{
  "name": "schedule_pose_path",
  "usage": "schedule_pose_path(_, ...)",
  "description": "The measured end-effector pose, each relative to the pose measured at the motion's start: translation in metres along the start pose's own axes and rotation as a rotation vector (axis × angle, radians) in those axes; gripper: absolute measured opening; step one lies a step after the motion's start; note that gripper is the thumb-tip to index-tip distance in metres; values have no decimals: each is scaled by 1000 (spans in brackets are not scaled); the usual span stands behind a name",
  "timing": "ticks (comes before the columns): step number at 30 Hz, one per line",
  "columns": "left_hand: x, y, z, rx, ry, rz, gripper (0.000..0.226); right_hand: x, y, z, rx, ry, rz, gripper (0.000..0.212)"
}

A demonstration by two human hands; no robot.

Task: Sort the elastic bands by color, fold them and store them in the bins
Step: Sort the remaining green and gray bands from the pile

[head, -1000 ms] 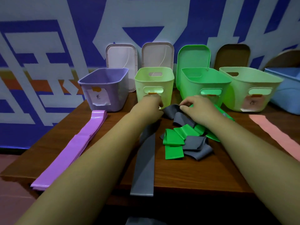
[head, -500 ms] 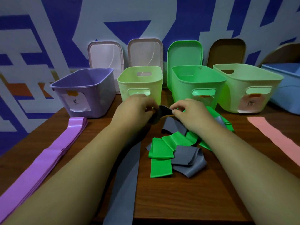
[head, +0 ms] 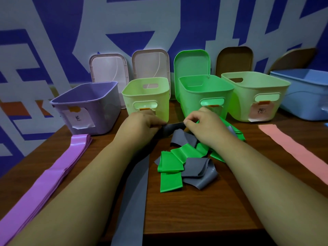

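My left hand [head: 142, 127] and my right hand [head: 204, 126] both pinch the far end of a grey band [head: 171, 127], holding it just above the table in front of the bins. A tangled pile of green bands [head: 170, 167] and grey bands [head: 198, 172] lies under my right wrist. One long grey band [head: 133, 201] runs toward the near edge beside my left forearm. Purple bands [head: 53, 174] lie stacked flat at the left, and a pink band [head: 292, 148] lies flat at the right.
Along the back of the wooden table [head: 195, 210] stand a purple bin [head: 88, 107], a light green bin [head: 147, 96], a bright green bin [head: 204, 93], a pale green bin [head: 257, 96] and a blue bin [head: 305, 93]. Lids lean on the wall behind.
Both hands have closed on the grey band's end and lifted it slightly. The camera has come closer and tilted down over the table.
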State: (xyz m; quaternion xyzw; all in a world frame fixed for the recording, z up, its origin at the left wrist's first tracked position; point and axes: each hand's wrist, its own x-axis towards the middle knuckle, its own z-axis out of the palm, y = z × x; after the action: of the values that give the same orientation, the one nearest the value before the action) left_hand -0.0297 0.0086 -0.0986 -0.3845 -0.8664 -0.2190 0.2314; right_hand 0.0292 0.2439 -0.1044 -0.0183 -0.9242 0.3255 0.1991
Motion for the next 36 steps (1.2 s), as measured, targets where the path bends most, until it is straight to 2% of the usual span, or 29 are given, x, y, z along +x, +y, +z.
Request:
schedule_pose_path(7,0,3,-1,53,-49,111,27,-1,2,3,-24,-39,9,20)
schedule_pose_path(14,1,-2,-1,60,-45,37,22,-2,1,1,-16,-53,8,18)
schedule_pose_path(20,2,-1,1,75,-79,28,21,-6,-4,2,-14,-32,-7,33)
schedule_pose_path(27,1,0,1,93,-83,36,19,-6,-3,3,-60,-46,-19,27)
schedule_pose_path(34,1,-2,1,173,-45,26,28,-7,-1,2,-31,-25,-76,14)
schedule_pose_path(36,2,0,2,211,-42,26,40,-6,1,2,-59,-22,-115,24)
